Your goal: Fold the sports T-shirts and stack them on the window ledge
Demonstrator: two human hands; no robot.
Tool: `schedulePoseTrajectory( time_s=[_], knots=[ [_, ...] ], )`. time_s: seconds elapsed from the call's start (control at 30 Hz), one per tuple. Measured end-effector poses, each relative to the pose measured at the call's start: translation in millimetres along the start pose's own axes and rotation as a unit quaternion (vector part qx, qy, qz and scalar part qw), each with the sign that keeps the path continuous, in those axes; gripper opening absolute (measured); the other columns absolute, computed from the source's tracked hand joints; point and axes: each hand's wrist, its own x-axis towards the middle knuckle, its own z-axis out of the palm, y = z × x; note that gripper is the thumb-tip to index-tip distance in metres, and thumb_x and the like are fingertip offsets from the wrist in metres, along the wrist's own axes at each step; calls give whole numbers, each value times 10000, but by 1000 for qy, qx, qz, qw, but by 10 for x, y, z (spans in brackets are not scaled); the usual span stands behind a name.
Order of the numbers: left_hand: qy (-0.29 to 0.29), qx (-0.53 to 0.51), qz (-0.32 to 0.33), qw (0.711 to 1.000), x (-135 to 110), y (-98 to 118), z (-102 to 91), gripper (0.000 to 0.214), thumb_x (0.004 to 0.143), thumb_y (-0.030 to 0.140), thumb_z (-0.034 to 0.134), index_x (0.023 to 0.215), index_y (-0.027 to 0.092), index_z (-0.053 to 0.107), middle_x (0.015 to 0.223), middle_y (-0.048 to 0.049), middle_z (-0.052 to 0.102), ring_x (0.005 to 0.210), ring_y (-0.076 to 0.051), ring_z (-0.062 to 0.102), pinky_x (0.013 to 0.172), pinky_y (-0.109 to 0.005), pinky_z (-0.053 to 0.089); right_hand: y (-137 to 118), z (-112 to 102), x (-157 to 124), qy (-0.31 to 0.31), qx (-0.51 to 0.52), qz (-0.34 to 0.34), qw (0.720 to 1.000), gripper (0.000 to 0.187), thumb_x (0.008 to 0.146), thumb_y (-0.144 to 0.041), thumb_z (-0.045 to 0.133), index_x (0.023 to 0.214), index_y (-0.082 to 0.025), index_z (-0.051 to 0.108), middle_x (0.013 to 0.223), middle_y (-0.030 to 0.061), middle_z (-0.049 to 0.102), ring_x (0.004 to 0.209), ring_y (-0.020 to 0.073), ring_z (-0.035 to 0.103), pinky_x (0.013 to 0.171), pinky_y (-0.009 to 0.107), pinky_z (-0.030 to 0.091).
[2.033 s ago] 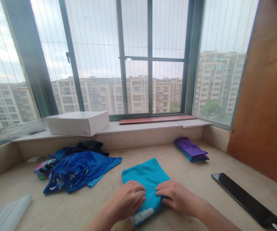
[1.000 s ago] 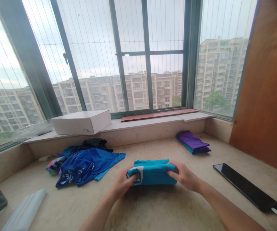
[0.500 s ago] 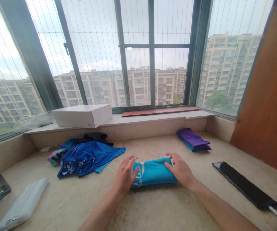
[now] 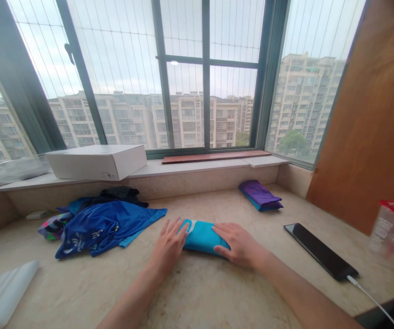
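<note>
- Windows point(image 4: 206, 77) with dark frames span the back, apartment blocks point(image 4: 128, 119) beyond them.
- The beige countertop point(image 4: 190, 297) fills the foreground, below a white ledge point(image 4: 190, 167).
- A heap of clothes point(image 4: 104, 224), mostly blue, lies on the countertop at left.
- A white box point(image 4: 94, 163) sits on the ledge behind it.
- A folded purple garment point(image 4: 260, 194) lies toward the back, right of centre.
- The folded turquoise cloth point(image 4: 202, 235) lies on the countertop, between the two hands.
- The right hand point(image 4: 236, 244) rests on its right end, fingers close together, thumb apart.
- The left hand point(image 4: 169, 244) touches its left end, fingers slightly spread.
- A black phone point(image 4: 320, 250), joined to a white cable point(image 4: 364, 290), lies farther right.
</note>
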Motion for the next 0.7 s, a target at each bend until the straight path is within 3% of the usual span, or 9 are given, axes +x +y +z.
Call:
schedulePoseTrajectory(
  time_s=[0.13,0.2,0.3,0.37,0.53,0.7],
  knots=[
    [12,-6,-25,1000,-7,-58,-117,341,1019,254,420,1178,180,712,1337,-128,679,1319,-322,567,1140,-570,401,-15,84,73,28,-114,192,974,634,1021,-550,368,1372,-78,605,1384,240,616,1265,369,580,1093,538,375],
    [11,-19,-33,999,-11,-51,-167,330,1013,242,420,1074,177,738,1267,-127,714,1276,-321,600,1130,-575,411,26,130,91,47,-156,238,958,645,1020,-535,379,1372,-39,594,1431,281,559,1331,392,518,1125,561,323],
    [10,-43,-41,998,-12,-28,-209,318,1006,238,435,970,187,747,1202,-119,742,1225,-316,634,1126,-582,412,135,185,104,45,-150,179,971,625,1005,-510,429,1498,-131,489,1590,200,401,1460,357,378,1193,528,242],
    [8,-54,-42,998,-12,-17,-221,308,1002,234,447,933,190,744,1185,-115,748,1210,-315,644,1127,-589,407,240,209,138,18,-125,155,980,600,1000,-475,435,1529,-192,459,1600,146,406,1466,344,376,1198,508,252],
    [-9,-60,-44,997,-21,-38,-251,305,1000,192,436,917,183,729,1168,-116,748,1193,-316,652,1125,-617,392,669,195,357,-4,-109,164,980,621,972,-379,441,1538,-124,436,1578,154,440,1469,314,380,1218,456,258],
    [-3,-55,-57,997,-48,-103,-305,270,984,166,465,897,179,721,1088,-93,754,1164,-305,655,1134,-626,375,1194,190,520,-9,-129,178,975,605,970,-368,431,1542,-171,436,1601,126,413,1504,293,317,1233,462,228]
  ],
)
